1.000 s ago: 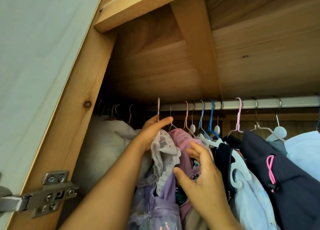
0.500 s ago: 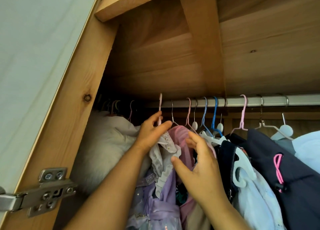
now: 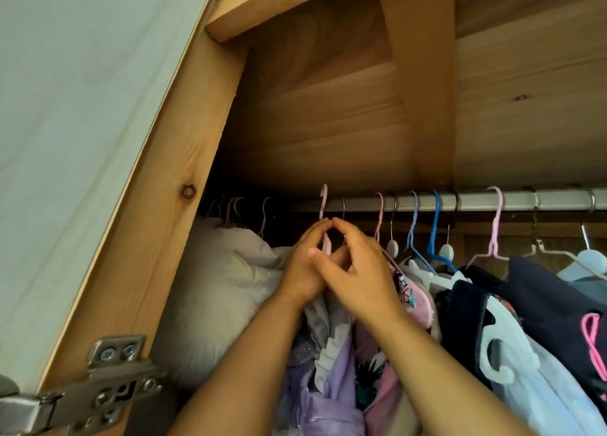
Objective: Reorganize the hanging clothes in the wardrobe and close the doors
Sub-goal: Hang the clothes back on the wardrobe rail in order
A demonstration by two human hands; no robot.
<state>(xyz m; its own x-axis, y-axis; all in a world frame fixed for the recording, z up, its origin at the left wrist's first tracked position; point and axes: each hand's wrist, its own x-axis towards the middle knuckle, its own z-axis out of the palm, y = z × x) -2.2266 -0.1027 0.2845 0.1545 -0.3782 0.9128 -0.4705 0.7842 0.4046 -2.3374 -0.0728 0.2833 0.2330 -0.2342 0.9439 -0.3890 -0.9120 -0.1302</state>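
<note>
Pink hanger (image 3: 323,202), blue hanger (image 3: 436,225), lilac dress (image 3: 331,399), navy garment (image 3: 551,301), pale wooden wardrobe (image 3: 328,114).

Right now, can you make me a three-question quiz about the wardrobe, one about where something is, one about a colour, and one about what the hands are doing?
1. Where is the metal door hinge?
A. bottom left of the view
B. on the rail
C. above the hands

2. What colour is the brightest hanger hooked on the rail?
A. green
B. blue
C. orange

3. What are the left hand and right hand doing?
A. hanging at the person's sides
B. pushing the door shut
C. meeting at the pale pink hanger

Answers:
1 A, the hinge is screwed to the wooden frame in the lower left corner.
2 B, its hook and neck are clearly blue.
3 C, the fingers of both hands come together round that hanger's neck just under the rail.
</note>
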